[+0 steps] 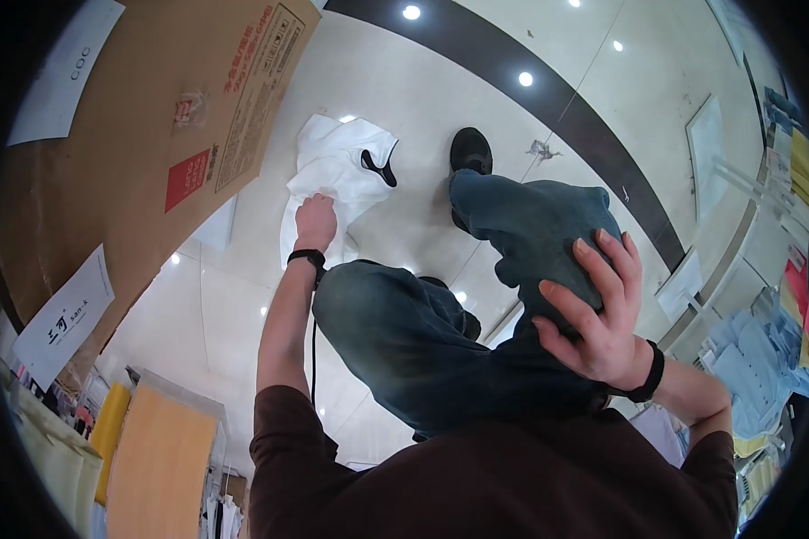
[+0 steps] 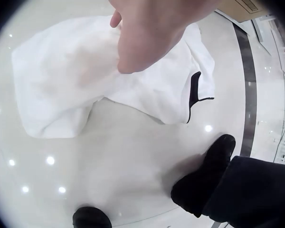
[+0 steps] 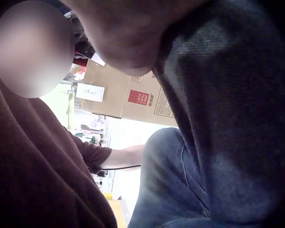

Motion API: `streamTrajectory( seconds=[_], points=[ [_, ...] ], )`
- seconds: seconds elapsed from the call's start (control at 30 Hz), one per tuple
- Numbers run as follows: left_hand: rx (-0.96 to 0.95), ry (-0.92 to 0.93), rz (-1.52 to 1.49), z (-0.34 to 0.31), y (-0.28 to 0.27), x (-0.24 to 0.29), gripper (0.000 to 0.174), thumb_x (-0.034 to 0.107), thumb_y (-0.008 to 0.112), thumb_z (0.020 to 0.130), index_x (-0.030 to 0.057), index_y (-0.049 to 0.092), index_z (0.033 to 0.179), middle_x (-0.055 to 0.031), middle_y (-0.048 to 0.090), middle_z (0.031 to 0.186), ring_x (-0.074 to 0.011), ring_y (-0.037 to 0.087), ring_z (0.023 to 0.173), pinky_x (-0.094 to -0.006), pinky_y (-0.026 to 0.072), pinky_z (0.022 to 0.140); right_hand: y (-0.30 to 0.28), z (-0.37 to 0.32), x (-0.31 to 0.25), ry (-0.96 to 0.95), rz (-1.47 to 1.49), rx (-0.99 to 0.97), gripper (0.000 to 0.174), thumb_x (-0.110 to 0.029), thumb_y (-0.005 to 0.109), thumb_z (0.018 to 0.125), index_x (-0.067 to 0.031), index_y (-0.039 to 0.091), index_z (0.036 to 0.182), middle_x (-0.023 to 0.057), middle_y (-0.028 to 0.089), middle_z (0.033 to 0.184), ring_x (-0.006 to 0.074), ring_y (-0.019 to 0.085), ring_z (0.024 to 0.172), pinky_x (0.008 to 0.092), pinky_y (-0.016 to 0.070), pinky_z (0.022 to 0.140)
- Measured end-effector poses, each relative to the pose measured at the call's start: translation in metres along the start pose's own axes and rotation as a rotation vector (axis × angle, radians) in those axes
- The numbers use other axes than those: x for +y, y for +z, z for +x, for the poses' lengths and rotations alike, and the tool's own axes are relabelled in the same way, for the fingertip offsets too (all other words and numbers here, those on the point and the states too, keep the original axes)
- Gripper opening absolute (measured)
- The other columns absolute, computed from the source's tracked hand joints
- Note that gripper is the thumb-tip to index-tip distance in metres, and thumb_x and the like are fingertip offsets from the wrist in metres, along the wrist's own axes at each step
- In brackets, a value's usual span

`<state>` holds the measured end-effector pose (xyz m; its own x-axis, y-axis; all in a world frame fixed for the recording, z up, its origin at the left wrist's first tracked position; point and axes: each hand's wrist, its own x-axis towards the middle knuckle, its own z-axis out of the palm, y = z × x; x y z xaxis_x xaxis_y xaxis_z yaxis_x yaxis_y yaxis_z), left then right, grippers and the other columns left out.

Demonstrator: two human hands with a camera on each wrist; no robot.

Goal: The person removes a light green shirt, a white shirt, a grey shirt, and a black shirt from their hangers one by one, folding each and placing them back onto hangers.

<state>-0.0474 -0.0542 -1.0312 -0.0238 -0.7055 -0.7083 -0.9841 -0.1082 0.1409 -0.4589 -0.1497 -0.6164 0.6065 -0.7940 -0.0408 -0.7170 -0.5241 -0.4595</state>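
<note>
A white garment with black trim [image 1: 349, 154] lies crumpled on the pale floor. My left hand [image 1: 315, 223] pinches its cloth, the fingers curled in at the near side. In the left wrist view the left hand [image 2: 149, 35] comes down over the white cloth [image 2: 61, 71], hiding part of it, and the black-edged opening [image 2: 194, 90] lies off to the right. My right hand [image 1: 607, 314] rests on the right knee with its fingers spread over the jeans [image 1: 548, 225]. It holds nothing.
A large cardboard box [image 1: 153, 99] stands to the left of the garment. Black shoes [image 1: 470, 153] are on the floor beyond the knees. A scrap of clear plastic [image 1: 542, 151] lies farther right. Folded clothes [image 1: 755, 359] fill the right side, and a wooden-topped stand [image 1: 157, 458] is at lower left.
</note>
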Motion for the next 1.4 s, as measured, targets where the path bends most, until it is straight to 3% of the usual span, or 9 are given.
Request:
streamTrajectory(
  seconds=[0.07,0.17,0.53,0.77,0.9,1.07,1.17,1.27,1.4],
  points=[
    [-0.044,-0.068,-0.128,-0.007,-0.028,0.006,0.025,0.026,0.067,0.087,0.011,0.071,0.106,-0.0159,0.073,0.108,-0.0369,0.07,0.107,-0.0476,0.0561,0.09,0.0,0.003,-0.002,-0.004,0.006,-0.013,0.047,-0.025,0.083,0.073,-0.0211,0.074,0.119,0.0158,0.059,0.142,0.0435,0.052,0.132,0.065,0.0358,0.111],
    [-0.079,-0.192,-0.231,-0.03,-0.071,0.015,0.033,0.029,0.068,0.087,0.0101,0.068,0.114,-0.0179,0.074,0.1,-0.0387,0.071,0.101,-0.0479,0.056,0.09,-0.002,0.011,-0.008,0.001,0.012,-0.053,0.045,-0.025,0.082,0.074,-0.0216,0.074,0.119,0.0141,0.059,0.143,0.0423,0.051,0.134,0.0641,0.036,0.111],
    [-0.15,-0.158,-0.546,-0.137,-0.124,0.051,0.041,0.035,0.065,0.089,0.0029,0.069,0.116,-0.0248,0.072,0.115,-0.0414,0.067,0.114,-0.0495,0.0503,0.101,-0.039,0.005,-0.049,0.126,0.06,-0.276,0.042,-0.025,0.078,0.081,-0.0185,0.069,0.121,0.0103,0.054,0.149,0.0355,0.044,0.143,0.0585,0.0344,0.116],
    [0.019,-0.113,-0.645,-0.241,-0.225,0.143,0.04,0.035,0.067,0.09,0.0028,0.065,0.114,-0.0266,0.073,0.099,-0.046,0.07,0.096,-0.0535,0.0547,0.085,-0.043,-0.026,-0.071,0.171,0.073,-0.29,0.034,-0.028,0.073,0.084,-0.009,0.068,0.112,0.0118,0.055,0.144,0.0347,0.043,0.142,0.0519,0.0365,0.115],
    [0.126,-0.116,-0.896,-0.33,-0.3,0.208,0.037,0.029,0.062,0.095,0.0059,0.059,0.124,-0.0279,0.072,0.094,-0.0481,0.071,0.092,-0.0538,0.054,0.079,-0.034,-0.052,-0.082,0.253,0.053,-0.342,0.035,-0.03,0.072,0.085,-0.0071,0.07,0.111,0.013,0.055,0.145,0.034,0.042,0.143,0.0513,0.0376,0.114],
    [0.194,0.101,-0.994,-0.442,-0.377,0.248,0.034,0.007,0.055,0.099,0.0085,0.064,0.132,-0.0239,0.071,0.113,-0.044,0.068,0.105,-0.0458,0.0546,0.089,-0.031,-0.071,-0.092,0.346,0.15,-0.363,0.037,-0.031,0.07,0.088,-0.0073,0.071,0.117,0.0151,0.056,0.144,0.0361,0.047,0.139,0.051,0.0417,0.112],
    [0.302,0.094,-0.972,-0.5,-0.407,0.257,0.034,0.006,0.053,0.1,0.0074,0.065,0.131,-0.023,0.069,0.117,-0.0441,0.067,0.108,-0.0446,0.054,0.092,-0.066,-0.05,-0.11,0.584,0.396,-0.631,0.039,-0.035,0.068,0.093,-0.0064,0.071,0.119,0.0122,0.059,0.142,0.032,0.054,0.135,0.0479,0.0446,0.11],
    [0.409,0.073,-1.06,-0.547,-0.425,0.261,0.035,0.002,0.053,0.099,0.0081,0.067,0.131,-0.0212,0.068,0.117,-0.0427,0.067,0.108,-0.0443,0.0539,0.093,-0.162,-0.02,-0.161,0.798,1.348,-0.956,0.053,-0.044,0.06,0.103,-0.0094,0.057,0.143,0.0061,0.062,0.136,0.0203,0.055,0.133,0.0388,0.0459,0.108],
    [0.366,0.163,-1.109,-0.622,-0.472,0.266,0.044,-0.006,0.061,0.089,0.007,0.069,0.13,-0.0181,0.068,0.117,-0.0383,0.067,0.108,-0.0405,0.0536,0.093,-0.204,-0.017,-0.189,0.784,1.935,-1.303,0.066,-0.051,0.051,0.108,-0.0039,0.044,0.153,0.0152,0.053,0.153,0.0285,0.053,0.14,0.0487,0.0452,0.114]
  ],
)
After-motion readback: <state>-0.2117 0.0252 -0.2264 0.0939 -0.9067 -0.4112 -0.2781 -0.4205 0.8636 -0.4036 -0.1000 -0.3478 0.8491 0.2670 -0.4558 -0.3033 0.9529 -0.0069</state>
